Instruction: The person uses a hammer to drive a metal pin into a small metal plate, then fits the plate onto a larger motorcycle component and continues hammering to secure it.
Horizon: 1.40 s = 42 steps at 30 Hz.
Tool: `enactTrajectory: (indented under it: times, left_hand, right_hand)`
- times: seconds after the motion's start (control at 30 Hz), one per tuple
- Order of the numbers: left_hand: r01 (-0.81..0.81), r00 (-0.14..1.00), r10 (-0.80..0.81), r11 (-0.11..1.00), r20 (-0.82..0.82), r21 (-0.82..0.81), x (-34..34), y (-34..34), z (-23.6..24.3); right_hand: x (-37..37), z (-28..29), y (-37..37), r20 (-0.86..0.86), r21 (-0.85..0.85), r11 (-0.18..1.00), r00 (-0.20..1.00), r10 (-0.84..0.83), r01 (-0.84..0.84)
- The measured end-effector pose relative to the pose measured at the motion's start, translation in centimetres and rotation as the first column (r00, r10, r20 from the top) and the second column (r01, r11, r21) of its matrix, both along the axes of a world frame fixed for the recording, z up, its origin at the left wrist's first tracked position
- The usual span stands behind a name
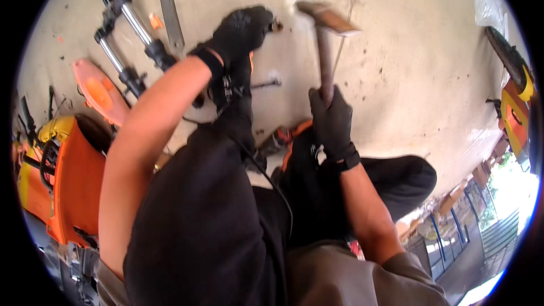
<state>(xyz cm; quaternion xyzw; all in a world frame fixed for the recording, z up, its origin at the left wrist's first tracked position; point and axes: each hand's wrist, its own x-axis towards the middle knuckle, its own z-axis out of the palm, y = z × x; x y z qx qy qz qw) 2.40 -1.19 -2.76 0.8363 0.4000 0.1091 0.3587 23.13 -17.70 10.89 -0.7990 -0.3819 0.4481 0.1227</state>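
My right hand [333, 120], in a black glove, is wrapped round the lower handle of a hammer [325, 59]. The hammer's rusty head points away from me, above the floor, and is slightly blurred. My left hand [242, 31], also gloved in black, is closed at the far end of my bent knee, to the left of the hammer head. A small brownish metal piece [276, 25] shows at its fingertips; the rest of it is hidden by the glove. Between my feet and the hands, a thin dark rod with a tip [266, 84] lies on the floor.
A wrench [168, 11] and a suspension fork [136, 25] lie at the far left. Nearer are a faded orange plastic part [93, 82] and an orange body panel [85, 178]. A red and black tool [277, 139] sits by my foot. A black tyre [504, 51] stands far right.
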Motion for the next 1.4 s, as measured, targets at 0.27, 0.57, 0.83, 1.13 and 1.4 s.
enactTrajectory:
  times: [0.27,0.57,0.83,1.13,1.4]
  left_hand:
    - [-0.024,1.0,0.025,1.0,0.013,-0.018,0.0,-0.4,-0.4]
    - [0.001,0.995,-0.013,0.993,-0.099,-0.117,0.5,-1.2,0.7]
    - [-0.061,0.998,0.06,0.996,-0.026,-0.058,0.3,-1.7,0.3]
    - [-0.092,0.995,0.091,0.996,-0.05,-0.019,0.2,-0.8,1.9]
    - [0.005,0.984,-0.004,1.0,-0.18,0.003,0.7,-0.3,3.0]
  right_hand:
    - [0.3,-2.7,-1.9,0.007,0.008,0.995,0.995,0.104,-0.104]
    - [0.8,-3.0,-2.4,0.001,-0.111,0.983,0.989,0.15,-0.149]
    - [0.1,0.1,-0.1,-0.15,-0.133,0.987,0.982,-0.113,0.093]
    - [0.4,-0.5,-0.5,-0.2,-0.184,0.98,0.973,-0.115,0.078]
    - [0.6,-1.1,-1.3,-0.213,-0.157,0.985,0.972,-0.099,0.066]
